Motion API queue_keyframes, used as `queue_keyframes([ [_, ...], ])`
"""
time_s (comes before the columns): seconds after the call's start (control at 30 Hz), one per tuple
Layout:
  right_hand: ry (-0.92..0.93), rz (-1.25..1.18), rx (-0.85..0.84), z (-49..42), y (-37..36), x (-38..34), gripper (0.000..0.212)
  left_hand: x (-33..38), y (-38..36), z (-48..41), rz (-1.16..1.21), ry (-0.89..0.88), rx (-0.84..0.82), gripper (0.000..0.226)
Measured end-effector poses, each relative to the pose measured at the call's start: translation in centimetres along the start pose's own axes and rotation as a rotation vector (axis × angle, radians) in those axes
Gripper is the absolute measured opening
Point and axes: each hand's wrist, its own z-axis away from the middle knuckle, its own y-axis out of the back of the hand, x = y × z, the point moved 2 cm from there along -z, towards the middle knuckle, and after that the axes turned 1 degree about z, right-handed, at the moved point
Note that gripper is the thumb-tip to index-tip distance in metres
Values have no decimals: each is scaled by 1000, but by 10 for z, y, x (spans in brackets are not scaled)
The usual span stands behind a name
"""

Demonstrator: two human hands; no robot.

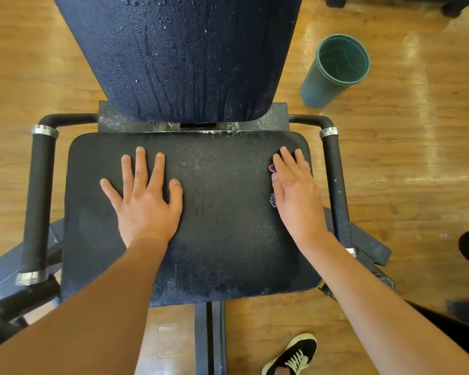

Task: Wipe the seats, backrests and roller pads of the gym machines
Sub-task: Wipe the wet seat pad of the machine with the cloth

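A black padded seat (217, 212) of a gym machine fills the middle of the view, its surface damp. Behind it rises the dark backrest (179, 55), beaded and streaked with water drops. My left hand (144, 196) lies flat on the left part of the seat with fingers spread. My right hand (295, 188) presses flat on the seat's right side, over a small dark cloth (273, 182) with a pink edge that peeks out by the thumb; most of the cloth is hidden under the palm.
Black handle bars run along the seat on the left (38, 198) and right (336, 190). A dark green cylindrical bin (333, 71) stands on the wooden floor at the back right. A black shoe (295, 355) stands below the seat, beside the frame rail (211, 339).
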Motion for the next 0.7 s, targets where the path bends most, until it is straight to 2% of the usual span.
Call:
queue_keyframes([
  [0.3, 54, 19, 27, -50, 0, 3, 31, 1, 1, 0, -5, -5, -1, 62],
  [0.53, 17, -19, 2, 9, 0, -1, 39, 0, 1, -1, -2, -5, 5, 61],
  [0.7, 80, -26, -2, 16, -1, 4, 38, 1, 1, 0, -5, -10, -1, 59],
])
